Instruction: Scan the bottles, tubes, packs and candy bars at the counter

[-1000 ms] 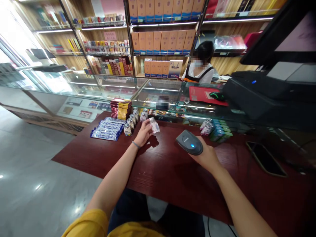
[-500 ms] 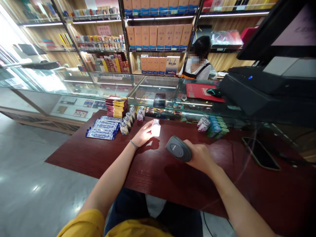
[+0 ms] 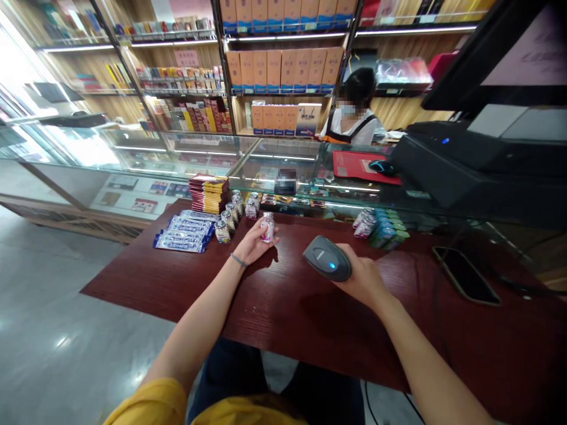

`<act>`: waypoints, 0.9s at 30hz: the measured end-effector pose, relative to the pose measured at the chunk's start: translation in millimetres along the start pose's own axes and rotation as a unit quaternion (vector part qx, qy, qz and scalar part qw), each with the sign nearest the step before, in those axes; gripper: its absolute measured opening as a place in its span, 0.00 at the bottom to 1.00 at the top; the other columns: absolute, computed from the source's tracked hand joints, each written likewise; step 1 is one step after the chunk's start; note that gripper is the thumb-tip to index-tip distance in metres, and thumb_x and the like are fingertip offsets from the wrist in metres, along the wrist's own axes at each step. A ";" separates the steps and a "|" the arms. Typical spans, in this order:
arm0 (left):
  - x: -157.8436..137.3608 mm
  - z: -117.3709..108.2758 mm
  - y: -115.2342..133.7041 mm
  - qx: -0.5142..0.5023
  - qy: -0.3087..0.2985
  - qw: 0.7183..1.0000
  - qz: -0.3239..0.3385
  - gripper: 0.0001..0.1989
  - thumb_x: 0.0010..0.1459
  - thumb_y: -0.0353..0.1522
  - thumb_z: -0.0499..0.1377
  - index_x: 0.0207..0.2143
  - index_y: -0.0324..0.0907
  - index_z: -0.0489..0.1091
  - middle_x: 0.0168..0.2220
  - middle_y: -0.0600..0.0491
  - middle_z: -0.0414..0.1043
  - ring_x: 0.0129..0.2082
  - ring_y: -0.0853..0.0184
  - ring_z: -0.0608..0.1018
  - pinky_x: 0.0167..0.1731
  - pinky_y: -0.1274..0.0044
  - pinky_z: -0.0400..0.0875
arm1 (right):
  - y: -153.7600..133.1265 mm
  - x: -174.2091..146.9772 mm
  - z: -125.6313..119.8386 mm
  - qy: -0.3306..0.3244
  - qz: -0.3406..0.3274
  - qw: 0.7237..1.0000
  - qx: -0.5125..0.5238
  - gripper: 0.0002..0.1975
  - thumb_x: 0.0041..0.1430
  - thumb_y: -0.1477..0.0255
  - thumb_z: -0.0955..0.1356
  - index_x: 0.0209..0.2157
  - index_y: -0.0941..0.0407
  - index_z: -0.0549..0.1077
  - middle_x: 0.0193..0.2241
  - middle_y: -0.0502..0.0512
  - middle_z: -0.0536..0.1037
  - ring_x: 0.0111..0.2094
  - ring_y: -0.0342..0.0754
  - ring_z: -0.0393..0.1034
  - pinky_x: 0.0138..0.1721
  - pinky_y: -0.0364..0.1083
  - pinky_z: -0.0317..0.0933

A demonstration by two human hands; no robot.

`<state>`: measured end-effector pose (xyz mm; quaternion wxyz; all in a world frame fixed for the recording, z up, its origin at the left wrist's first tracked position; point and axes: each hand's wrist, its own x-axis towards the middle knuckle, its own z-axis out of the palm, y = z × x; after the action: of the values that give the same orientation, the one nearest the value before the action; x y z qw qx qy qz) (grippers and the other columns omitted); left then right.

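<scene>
My left hand [image 3: 253, 244] is closed around a small bottle [image 3: 268, 228] with a silvery cap and a white and pink label, held over the dark red table [image 3: 274, 307]. In my right hand [image 3: 364, 273] is a grey barcode scanner [image 3: 328, 258], its blue light lit and its head turned towards the bottle. A row of similar small bottles [image 3: 227, 221] with pale contents stands left of my left hand. Behind the held bottle are a few pink-labelled bottles [image 3: 251, 207].
Blue-and-white stick packs [image 3: 183, 230] and a stack of red and yellow packets [image 3: 209, 193] lie at the left. More pink bottles [image 3: 365, 223], green-and-blue containers [image 3: 388, 229] and a phone [image 3: 466, 275] are at the right. A person [image 3: 353, 112] is behind the glass counter [image 3: 283, 150].
The bright scanner light on the bottle has gone out, and a blue light shows on the scanner. My left hand has moved the bottle slightly left; the scanner has shifted slightly right.
</scene>
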<state>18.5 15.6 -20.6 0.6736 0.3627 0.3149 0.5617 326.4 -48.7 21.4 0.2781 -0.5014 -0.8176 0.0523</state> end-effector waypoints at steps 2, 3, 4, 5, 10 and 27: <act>2.4 0.0 -0.8 0.013 0.007 1.000 -0.005 0.15 0.62 0.41 0.63 0.48 0.47 0.70 0.47 0.50 0.76 0.49 0.60 0.79 0.49 0.63 0.76 | 2.2 0.2 -0.3 -0.003 0.005 1.000 0.008 0.24 0.50 0.68 0.71 0.51 0.47 0.67 0.32 0.52 0.84 0.31 0.60 0.82 0.28 0.47 0.64; 3.5 0.3 -1.6 0.024 0.005 1.000 -0.006 0.15 0.62 0.41 0.62 0.49 0.46 0.70 0.47 0.49 0.76 0.48 0.60 0.79 0.48 0.64 0.76 | 3.1 0.5 -0.7 -0.002 0.011 1.000 0.011 0.24 0.50 0.68 0.71 0.51 0.47 0.67 0.32 0.52 0.84 0.32 0.61 0.82 0.28 0.47 0.64; 4.3 0.8 -2.7 0.037 0.002 0.999 -0.003 0.15 0.62 0.41 0.62 0.49 0.46 0.71 0.47 0.48 0.76 0.48 0.60 0.79 0.48 0.65 0.76 | 4.0 0.8 -1.2 0.004 0.020 1.000 0.012 0.25 0.50 0.68 0.71 0.51 0.47 0.67 0.31 0.52 0.84 0.32 0.61 0.82 0.28 0.47 0.64; 4.9 1.6 -4.1 0.049 -0.002 0.999 0.005 0.16 0.61 0.40 0.63 0.49 0.45 0.71 0.47 0.48 0.76 0.47 0.61 0.79 0.48 0.66 0.76 | 5.1 1.3 -1.9 0.011 0.029 0.999 0.013 0.25 0.49 0.67 0.72 0.50 0.47 0.68 0.31 0.52 0.84 0.31 0.61 0.82 0.28 0.47 0.64; 4.8 8.8 -13.8 0.087 -0.014 0.994 0.063 0.27 0.55 0.37 0.69 0.57 0.46 0.69 0.50 0.48 0.75 0.46 0.63 0.79 0.49 0.68 0.75 | 13.2 3.0 -8.7 0.065 0.091 0.993 0.028 0.24 0.49 0.65 0.73 0.50 0.47 0.69 0.33 0.53 0.84 0.33 0.62 0.82 0.29 0.48 0.67; 49.4 110.9 -80.6 0.291 -0.075 0.944 0.133 0.27 0.51 0.29 0.69 0.54 0.44 0.69 0.46 0.48 0.77 0.47 0.61 0.79 0.53 0.65 0.73 | 90.6 -6.3 -54.0 0.292 0.202 0.929 0.101 0.20 0.57 0.61 0.70 0.49 0.54 0.69 0.36 0.61 0.83 0.40 0.59 0.81 0.37 0.51 0.72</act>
<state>161.7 40.8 -29.7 0.4791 0.6228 0.3624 0.5013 427.5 -20.0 31.2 0.5377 -0.6180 -0.5721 0.0409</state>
